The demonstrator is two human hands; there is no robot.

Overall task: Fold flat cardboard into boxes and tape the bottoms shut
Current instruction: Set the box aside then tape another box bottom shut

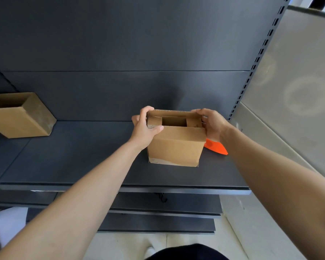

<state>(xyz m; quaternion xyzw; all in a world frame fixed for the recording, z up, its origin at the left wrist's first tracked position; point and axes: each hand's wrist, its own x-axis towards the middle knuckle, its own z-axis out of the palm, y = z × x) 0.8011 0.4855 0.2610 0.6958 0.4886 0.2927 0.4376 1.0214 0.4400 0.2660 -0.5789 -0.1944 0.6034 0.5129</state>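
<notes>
A small brown cardboard box stands upright on the dark grey shelf, a strip of tape showing along its bottom edge. Its two side flaps are folded in, the near flap partly down, and a dark gap is left at the top. My left hand grips the box's upper left corner, fingers over the far rim and thumb on the near flap. My right hand grips the upper right corner, fingers curled over the rim.
Another open cardboard box sits at the shelf's far left. An orange object lies behind the box under my right wrist. A slotted upright and a pale wall bound the right side. Lower shelves sit below.
</notes>
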